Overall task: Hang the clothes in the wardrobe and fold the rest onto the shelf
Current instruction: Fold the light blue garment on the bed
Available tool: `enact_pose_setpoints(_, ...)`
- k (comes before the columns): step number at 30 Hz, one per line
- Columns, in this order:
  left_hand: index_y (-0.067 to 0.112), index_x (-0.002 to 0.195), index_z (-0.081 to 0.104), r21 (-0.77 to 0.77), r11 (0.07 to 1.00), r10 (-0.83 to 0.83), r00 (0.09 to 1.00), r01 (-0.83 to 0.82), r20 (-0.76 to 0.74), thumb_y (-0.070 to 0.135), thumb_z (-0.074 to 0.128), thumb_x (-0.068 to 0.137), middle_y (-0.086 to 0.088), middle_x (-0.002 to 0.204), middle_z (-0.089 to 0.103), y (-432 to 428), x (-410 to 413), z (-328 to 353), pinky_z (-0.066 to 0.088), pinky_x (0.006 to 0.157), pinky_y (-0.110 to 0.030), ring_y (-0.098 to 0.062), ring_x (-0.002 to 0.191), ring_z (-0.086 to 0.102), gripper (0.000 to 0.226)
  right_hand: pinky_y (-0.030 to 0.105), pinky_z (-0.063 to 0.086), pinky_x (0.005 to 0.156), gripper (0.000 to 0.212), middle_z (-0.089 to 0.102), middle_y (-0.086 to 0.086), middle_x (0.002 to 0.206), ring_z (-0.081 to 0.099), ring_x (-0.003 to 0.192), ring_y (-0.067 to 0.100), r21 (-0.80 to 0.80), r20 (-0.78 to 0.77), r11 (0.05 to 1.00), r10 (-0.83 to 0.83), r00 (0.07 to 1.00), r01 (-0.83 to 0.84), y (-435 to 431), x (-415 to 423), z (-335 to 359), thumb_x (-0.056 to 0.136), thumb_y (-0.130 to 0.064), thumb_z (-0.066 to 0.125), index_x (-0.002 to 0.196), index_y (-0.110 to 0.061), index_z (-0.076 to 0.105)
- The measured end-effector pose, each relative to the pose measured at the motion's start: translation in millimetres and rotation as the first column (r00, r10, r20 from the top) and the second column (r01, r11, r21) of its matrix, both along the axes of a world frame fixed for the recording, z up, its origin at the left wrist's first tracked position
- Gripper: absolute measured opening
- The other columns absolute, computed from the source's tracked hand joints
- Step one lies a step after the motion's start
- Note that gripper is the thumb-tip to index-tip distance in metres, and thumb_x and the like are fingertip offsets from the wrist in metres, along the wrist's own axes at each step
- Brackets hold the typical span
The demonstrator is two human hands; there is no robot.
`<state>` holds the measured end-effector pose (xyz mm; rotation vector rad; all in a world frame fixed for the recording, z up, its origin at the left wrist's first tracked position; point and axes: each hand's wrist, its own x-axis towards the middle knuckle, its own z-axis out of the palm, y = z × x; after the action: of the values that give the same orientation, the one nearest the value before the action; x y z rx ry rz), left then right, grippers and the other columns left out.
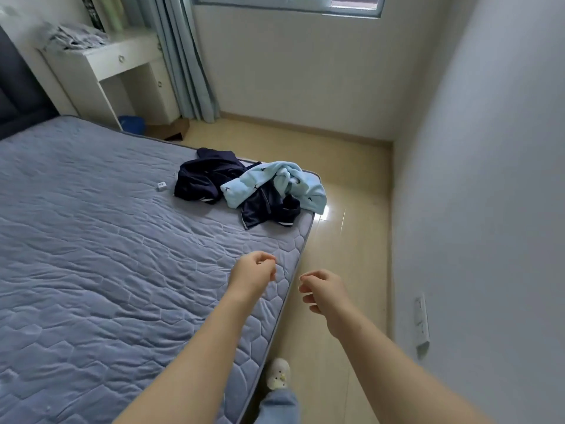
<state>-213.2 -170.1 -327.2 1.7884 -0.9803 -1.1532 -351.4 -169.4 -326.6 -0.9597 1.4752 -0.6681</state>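
Reaching for the clothes looks like the step in hand, and both hands are well short of them. The left hand (255, 269) hangs over the near edge of the bed (91, 240), fingers loosely curled toward the thumb, holding nothing. The right hand (321, 290) is just beside it over the floor (351, 209), fingers loosely curled and a little apart, also empty.

The clothes lie heaped at the bed's far corner. A pale blue fleece (275, 182) is draped across navy clothes (204, 175), and its edge hangs over the corner. I cannot tell how many navy pieces there are, or whether the fleece is a garment or a towel.

A step along the bedside should come first, so neither arm has to stretch. The fleece lies on top, so it is best lifted first, with both hands spread wide along one edge so it opens out instead of dragging the navy cloth off the bed. The navy fabric looks smooth and may slide. A small white thing (161, 186) sits just beside the heap and should stay put. Neither wardrobe nor shelf is in view.
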Motion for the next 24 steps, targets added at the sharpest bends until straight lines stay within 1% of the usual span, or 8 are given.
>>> enact_pose_setpoints(3,0.024,0.075,0.060,0.004,1.000,0.011,1.000,-0.011,0.009,0.013,0.049,0.089,0.001,0.071,0.063,-71,12,1,0.044,0.067,-0.030,-0.019,0.077,0.060,0.021,0.017,0.036,0.049,0.008,0.055,0.002,0.071,0.048,0.058,0.011,0.011,-0.018,1.000,0.029,0.999,-0.029,-68,16,-1,0.091,-0.009,0.050,0.086,-0.010,0.057)
enact_pose_setpoints(7,0.024,0.075,0.060,0.014,1.000,0.012,1.000,-0.012,0.014,0.013,0.049,0.089,0.002,0.070,0.063,-167,32,9,0.044,0.067,-0.029,-0.020,0.080,0.061,0.021,0.018,0.037,0.048,0.015,0.057,0.003,0.072,0.049,0.058,0.012,0.006,-0.023,0.998,0.055,0.998,-0.055,-166,38,6,0.091,-0.010,0.049,0.078,-0.014,0.055)
enact_pose_setpoints(10,0.024,0.075,0.061,0.032,0.999,0.030,0.999,-0.031,0.023,0.014,0.048,0.089,0.003,0.072,0.064,-226,47,8,0.045,0.067,-0.028,-0.020,0.081,0.062,0.022,0.022,0.038,0.054,0.015,0.058,0.002,0.074,0.050,0.061,0.014,0.018,-0.020,0.998,0.065,0.998,-0.064,-229,52,6,0.090,-0.012,0.051,0.078,-0.017,0.057)
enact_pose_setpoints(14,0.024,0.074,0.061,0.068,0.995,0.068,0.998,-0.069,0.017,0.012,0.048,0.088,0.003,0.072,0.065,-284,62,-1,0.042,0.065,-0.026,-0.017,0.075,0.061,0.023,0.022,0.036,0.053,0.015,0.059,0.003,0.074,0.049,0.061,0.015,0.047,-0.007,0.996,0.078,0.997,-0.078,-295,65,-2,0.090,-0.012,0.051,0.079,-0.016,0.059)
enact_pose_setpoints(18,0.023,0.073,0.062,0.101,0.984,0.149,0.989,-0.148,0.001,0.010,0.048,0.087,0.003,0.069,0.063,-350,74,-21,0.044,0.069,-0.027,-0.015,0.068,0.061,0.024,0.021,0.036,0.051,0.016,0.059,0.002,0.069,0.047,0.057,0.013,0.082,-0.028,0.986,0.148,0.989,-0.146,-367,79,-23,0.089,-0.010,0.050,0.078,-0.016,0.060)
enact_pose_setpoints(19,0.024,0.073,0.062,0.109,0.978,0.176,0.984,-0.175,0.001,0.011,0.048,0.088,0.004,0.069,0.063,-369,76,-29,0.045,0.069,-0.026,-0.014,0.068,0.061,0.024,0.021,0.036,0.050,0.016,0.059,0.002,0.069,0.046,0.056,0.013,0.095,-0.025,0.981,0.173,0.985,-0.170,-389,82,-30,0.089,-0.010,0.050,0.078,-0.015,0.061)
enact_pose_setpoints(22,0.025,0.073,0.061,0.148,0.956,0.256,0.967,-0.254,0.004,0.012,0.048,0.089,0.005,0.070,0.064,-423,80,-50,0.041,0.057,-0.021,-0.011,0.067,0.061,0.024,0.020,0.036,0.048,0.016,0.059,0.001,0.069,0.048,0.056,0.013,0.132,-0.043,0.961,0.249,0.968,-0.241,-452,89,-49,0.089,-0.010,0.051,0.077,-0.016,0.060)
enact_pose_setpoints(24,0.025,0.073,0.061,0.189,0.925,0.333,0.943,-0.328,0.006,0.012,0.048,0.089,0.005,0.071,0.064,-460,83,-64,0.039,0.053,-0.020,-0.010,0.066,0.061,0.024,0.020,0.035,0.046,0.016,0.058,0.001,0.069,0.046,0.055,0.013,0.160,-0.070,0.942,0.309,0.949,-0.295,-503,95,-61,0.088,-0.010,0.051,0.076,-0.016,0.058)
